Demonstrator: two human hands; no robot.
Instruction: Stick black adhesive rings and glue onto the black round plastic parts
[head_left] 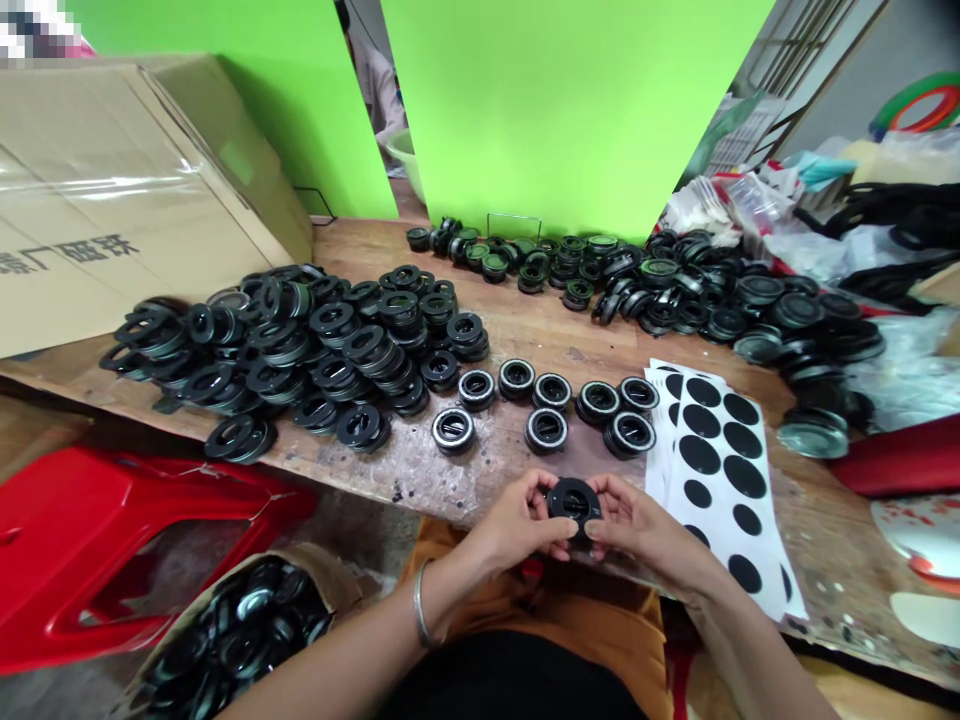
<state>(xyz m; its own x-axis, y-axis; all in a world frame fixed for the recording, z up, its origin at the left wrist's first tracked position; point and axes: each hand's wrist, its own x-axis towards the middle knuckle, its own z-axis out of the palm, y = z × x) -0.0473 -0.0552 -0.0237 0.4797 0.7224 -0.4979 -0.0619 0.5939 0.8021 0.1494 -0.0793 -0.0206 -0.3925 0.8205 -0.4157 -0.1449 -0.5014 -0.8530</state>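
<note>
Between both hands, just over the table's front edge, is a round black part (574, 503) with a flat ring rim and a bar across its recessed middle. My left hand (523, 517) grips its left side, thumb on the lower face. From the right, my right hand (621, 515) pinches the same part, thumb near the bottom. Some fingers are hidden behind it. Beyond the hands stand several similar round parts (546, 430) with pale rings on top. Sheets of black round stickers (701, 455) lie right of my right hand.
Stacked black round parts (337, 320) fill the table's left side; more dark round pieces (660, 290) run along the back and right. A cardboard box (112, 200) stands at left, before green panels (540, 110). Below are a red stool (97, 530) and a container of black pieces (247, 620).
</note>
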